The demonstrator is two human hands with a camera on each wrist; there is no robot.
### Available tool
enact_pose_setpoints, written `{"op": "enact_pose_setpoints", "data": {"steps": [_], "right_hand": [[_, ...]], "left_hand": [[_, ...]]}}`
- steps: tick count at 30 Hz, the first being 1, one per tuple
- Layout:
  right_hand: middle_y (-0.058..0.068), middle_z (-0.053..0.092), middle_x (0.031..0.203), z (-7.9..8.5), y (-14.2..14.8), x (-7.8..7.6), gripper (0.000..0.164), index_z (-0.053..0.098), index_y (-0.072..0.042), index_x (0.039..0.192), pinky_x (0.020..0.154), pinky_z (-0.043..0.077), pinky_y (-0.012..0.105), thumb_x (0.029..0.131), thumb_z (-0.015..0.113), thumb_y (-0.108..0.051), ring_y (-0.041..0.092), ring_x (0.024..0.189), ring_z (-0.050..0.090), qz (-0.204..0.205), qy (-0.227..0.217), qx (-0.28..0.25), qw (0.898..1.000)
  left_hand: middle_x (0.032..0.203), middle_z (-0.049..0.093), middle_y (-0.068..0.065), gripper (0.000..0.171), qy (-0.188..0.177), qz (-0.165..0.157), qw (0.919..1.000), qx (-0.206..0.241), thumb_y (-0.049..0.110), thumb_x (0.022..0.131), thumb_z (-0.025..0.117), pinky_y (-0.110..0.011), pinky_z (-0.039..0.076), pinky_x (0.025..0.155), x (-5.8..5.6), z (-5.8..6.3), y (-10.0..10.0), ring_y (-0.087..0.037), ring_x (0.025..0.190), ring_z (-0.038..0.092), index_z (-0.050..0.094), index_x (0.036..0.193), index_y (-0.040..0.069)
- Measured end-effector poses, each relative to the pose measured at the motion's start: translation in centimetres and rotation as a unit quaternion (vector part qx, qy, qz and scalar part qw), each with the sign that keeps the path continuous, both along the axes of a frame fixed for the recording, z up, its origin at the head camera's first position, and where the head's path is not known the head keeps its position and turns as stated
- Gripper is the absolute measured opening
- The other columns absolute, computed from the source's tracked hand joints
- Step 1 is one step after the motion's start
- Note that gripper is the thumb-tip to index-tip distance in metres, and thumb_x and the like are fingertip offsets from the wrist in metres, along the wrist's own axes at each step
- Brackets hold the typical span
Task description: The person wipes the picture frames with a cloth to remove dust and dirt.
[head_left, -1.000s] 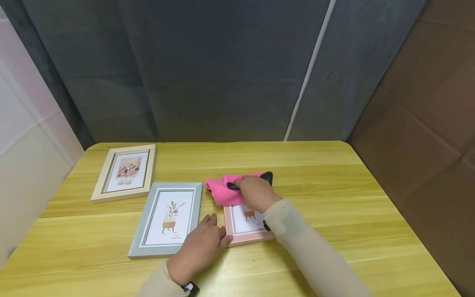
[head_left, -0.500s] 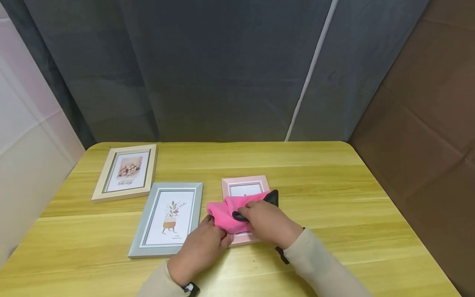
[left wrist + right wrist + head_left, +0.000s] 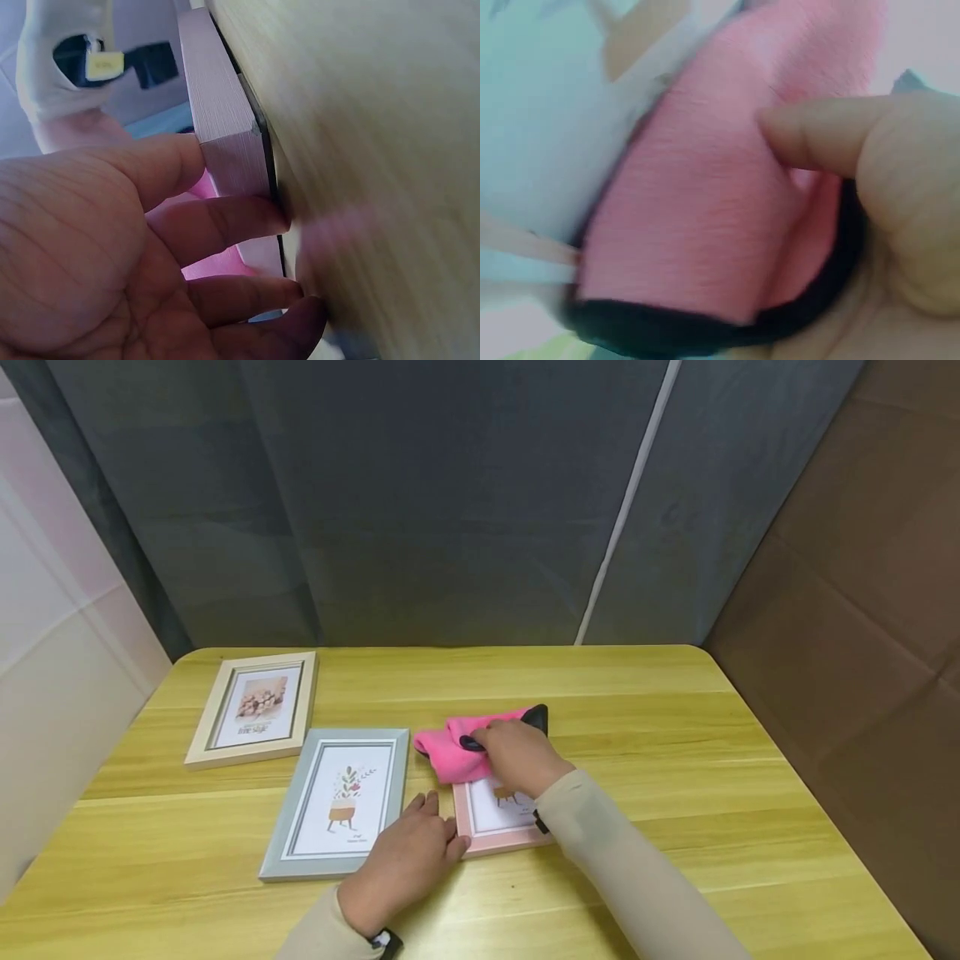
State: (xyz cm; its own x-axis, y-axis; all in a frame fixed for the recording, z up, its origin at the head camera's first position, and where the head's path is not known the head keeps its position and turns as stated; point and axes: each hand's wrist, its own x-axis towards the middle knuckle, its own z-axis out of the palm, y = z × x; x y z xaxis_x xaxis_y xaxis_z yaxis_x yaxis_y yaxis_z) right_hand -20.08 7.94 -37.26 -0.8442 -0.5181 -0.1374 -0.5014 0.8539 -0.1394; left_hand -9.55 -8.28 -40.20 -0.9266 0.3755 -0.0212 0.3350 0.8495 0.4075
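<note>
In the head view a pink picture frame (image 3: 510, 844) lies flat on the table, its upper part covered by a pink cloth (image 3: 453, 758) with black edging. My right hand (image 3: 522, 758) grips the bunched cloth and presses it on the frame's far half. In the right wrist view the thumb pinches a fold of the cloth (image 3: 690, 187). My left hand (image 3: 408, 862) holds the frame's near left corner. The left wrist view has the thumb and forefinger about that corner of the frame (image 3: 217, 86), with other fingertips down by the tabletop.
A blue-grey picture frame (image 3: 294, 802) lies just left of the pink one, close to my left hand. Farther back on the left is a cream picture frame (image 3: 213, 710). The wooden table (image 3: 675, 777) ends at a dark curtain (image 3: 450, 510).
My right hand drew the cloth toward me over the pink frame, then pushed it back to the far end. The left hand and the frames stayed in place.
</note>
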Motion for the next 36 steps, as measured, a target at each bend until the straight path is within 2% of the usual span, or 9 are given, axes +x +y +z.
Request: {"op": "enact_pose_setpoints", "data": {"steps": [4,8,14,19,23,26,30,33,36], "right_hand": [[0.007,0.066,0.125,-0.3,-0.1,-0.9,0.037,0.063,-0.015,0.135,0.103,0.045,0.041,0.1,0.058,-0.008,0.024,0.118,0.061,-0.02,-0.009,-0.021,1.0],[0.008,0.068,0.122,-0.4,0.4,-0.6,0.034,0.065,-0.011,0.131,0.102,0.046,0.041,0.097,0.06,-0.008,0.025,0.115,0.062,0.0,-0.021,-0.026,0.999],[0.001,0.068,0.093,-0.4,1.7,1.2,0.021,0.071,-0.01,0.112,0.086,0.052,0.037,0.092,0.066,-0.01,0.017,0.084,0.062,0.05,-0.036,-0.045,0.997],[-0.003,0.063,0.083,-0.5,2.4,3.0,0.009,0.07,-0.012,0.097,0.077,0.051,0.034,0.09,0.067,-0.009,0.014,0.075,0.057,0.09,-0.025,-0.046,0.995],[-0.005,0.063,0.083,-0.4,3.1,3.6,0.009,0.071,-0.014,0.097,0.074,0.048,0.031,0.091,0.065,-0.01,0.012,0.073,0.054,0.087,-0.032,-0.072,0.993],[-0.004,0.067,0.089,-0.3,3.9,3.5,0.018,0.072,-0.015,0.108,0.076,0.048,0.031,0.094,0.062,-0.01,0.012,0.075,0.056,0.061,-0.041,-0.117,0.99],[-0.002,0.069,0.102,0.5,5.5,3.2,0.025,0.07,-0.014,0.119,0.087,0.051,0.033,0.097,0.06,-0.011,0.013,0.086,0.06,0.033,-0.032,-0.178,0.983],[-0.002,0.069,0.112,1.2,7.0,3.5,0.027,0.069,-0.013,0.121,0.097,0.048,0.037,0.096,0.06,-0.008,0.014,0.1,0.062,0.042,-0.008,-0.188,0.981],[-0.002,0.068,0.114,1.7,8.2,4.2,0.027,0.07,-0.013,0.118,0.097,0.048,0.036,0.095,0.059,-0.006,0.012,0.103,0.061,0.078,-0.004,-0.181,0.98]], "left_hand": [[0.128,0.054,-0.039,0.029,-0.008,-0.002,1.0,0.002,0.026,0.095,0.065,-0.055,0.037,0.108,0.0,0.2,0.0,-0.051,0.127,0.047,0.074,0.095,-0.001],[0.129,0.053,-0.039,0.03,-0.006,-0.003,1.0,0.004,0.027,0.095,0.065,-0.055,0.037,0.107,0.0,0.2,0.0,-0.052,0.127,0.047,0.074,0.095,-0.001],[0.124,0.06,-0.033,0.028,0.02,-0.007,0.9997,0.014,0.025,0.093,0.067,-0.052,0.035,0.109,0.1,-0.1,0.0,-0.049,0.127,0.048,0.074,0.092,-0.003],[0.101,0.071,-0.023,0.027,0.039,0.001,0.9988,0.028,0.023,0.091,0.069,-0.05,0.04,0.105,0.2,-0.4,0.0,-0.046,0.125,0.051,0.066,0.069,0.006],[0.094,0.071,-0.02,0.03,0.049,0.003,0.9983,0.032,0.023,0.091,0.068,-0.05,0.043,0.102,0.2,-0.5,0.0,-0.045,0.124,0.052,0.062,0.064,0.01],[0.106,0.069,-0.023,0.026,0.054,-0.005,0.9979,0.035,0.024,0.089,0.07,-0.05,0.042,0.102,0.0,-0.6,0.0,-0.043,0.119,0.056,0.067,0.07,0.007],[0.11,0.068,-0.023,0.022,0.047,0.03,0.9975,0.043,0.025,0.086,0.073,-0.051,0.05,0.091,-0.6,-0.3,-0.2,-0.039,0.104,0.063,0.073,0.087,0.004],[0.11,0.068,-0.021,0.029,0.046,0.063,0.9952,0.06,0.023,0.086,0.073,-0.051,0.052,0.088,-1.8,0.3,-0.4,-0.037,0.103,0.065,0.073,0.105,0.0],[0.114,0.067,-0.021,0.039,0.053,0.06,0.994,0.074,0.016,0.088,0.071,-0.049,0.049,0.094,-3.7,0.6,-0.5,-0.037,0.108,0.063,0.067,0.122,-0.004]]}}
